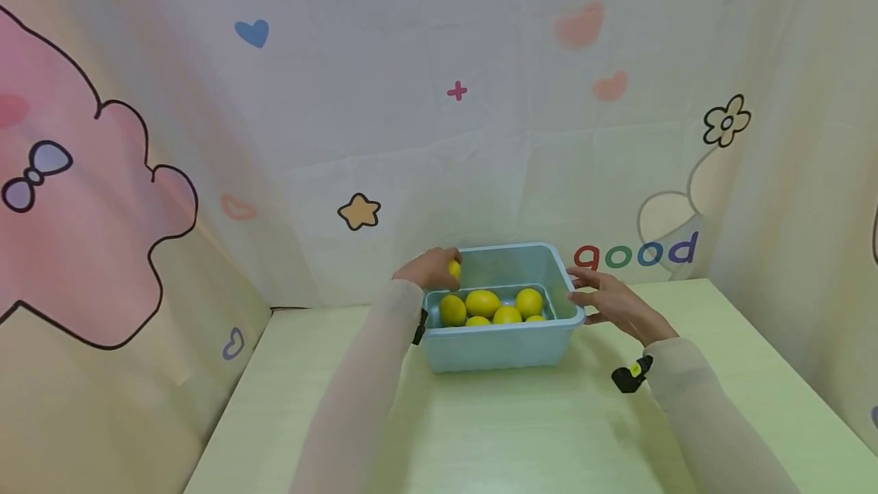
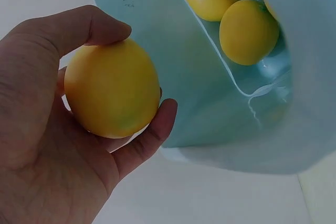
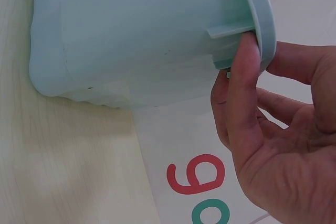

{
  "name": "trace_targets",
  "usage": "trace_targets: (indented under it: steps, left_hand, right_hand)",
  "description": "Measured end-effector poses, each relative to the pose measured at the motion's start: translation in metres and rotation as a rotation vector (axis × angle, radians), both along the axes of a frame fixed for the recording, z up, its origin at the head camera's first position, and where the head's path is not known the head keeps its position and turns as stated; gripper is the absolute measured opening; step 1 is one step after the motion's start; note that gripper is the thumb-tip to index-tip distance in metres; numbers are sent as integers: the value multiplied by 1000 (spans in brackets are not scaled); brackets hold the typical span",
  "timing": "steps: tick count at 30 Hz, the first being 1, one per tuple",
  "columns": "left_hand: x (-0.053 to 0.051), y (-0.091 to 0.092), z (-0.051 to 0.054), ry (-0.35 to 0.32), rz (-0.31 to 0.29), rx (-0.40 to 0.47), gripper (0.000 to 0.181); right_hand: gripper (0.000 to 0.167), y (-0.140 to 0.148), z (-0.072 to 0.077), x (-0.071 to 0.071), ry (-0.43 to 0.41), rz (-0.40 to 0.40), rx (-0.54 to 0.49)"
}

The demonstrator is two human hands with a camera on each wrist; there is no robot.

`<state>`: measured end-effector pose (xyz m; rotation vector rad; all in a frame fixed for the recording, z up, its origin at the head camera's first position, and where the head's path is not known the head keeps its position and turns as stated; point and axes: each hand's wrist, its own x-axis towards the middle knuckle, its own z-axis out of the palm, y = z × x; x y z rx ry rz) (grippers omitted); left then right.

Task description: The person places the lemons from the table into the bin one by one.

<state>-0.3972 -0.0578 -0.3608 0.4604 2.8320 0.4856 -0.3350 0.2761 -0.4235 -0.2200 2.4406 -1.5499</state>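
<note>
A light blue plastic bin [image 1: 497, 348] stands on the table with several yellow lemons [image 1: 483, 303] lying in its bottom. My left hand [image 1: 432, 268] is over the bin's left end and holds one lemon [image 2: 112, 88] between thumb and curled fingers, above the others. On the opposite side, my right hand [image 1: 620, 305] grips the bin's rim [image 3: 265, 19]. In the right wrist view, its fingers curl under the rim and the thumb lies on the other side. Parts of the lemons at the front are hidden by the bin's near wall.
The bin stands near the back of a pale wooden table [image 1: 521, 433]. Right behind it hangs a printed curtain [image 1: 384, 128] with hearts, stars and the word "good". Curtain also hangs along the left and right sides.
</note>
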Motion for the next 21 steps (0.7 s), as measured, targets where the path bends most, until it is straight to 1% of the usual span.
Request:
trace_targets:
  steps: [3, 8, 14, 21]
  left_hand:
    - [1, 1, 1, -19, 21, -17, 57]
    - [1, 0, 1, -50, 24, -74, 57]
    - [1, 0, 0, -70, 28, -83, 55]
    - [8, 3, 3, -65, 22, -127, 50]
  right_hand:
    - [69, -1, 2, 0, 0, 4, -2]
    - [68, -2, 3, 0, 0, 2, 1]
    - [69, -2, 3, -1, 3, -6, 13]
    - [69, -1, 1, 0, 0, -2, 5]
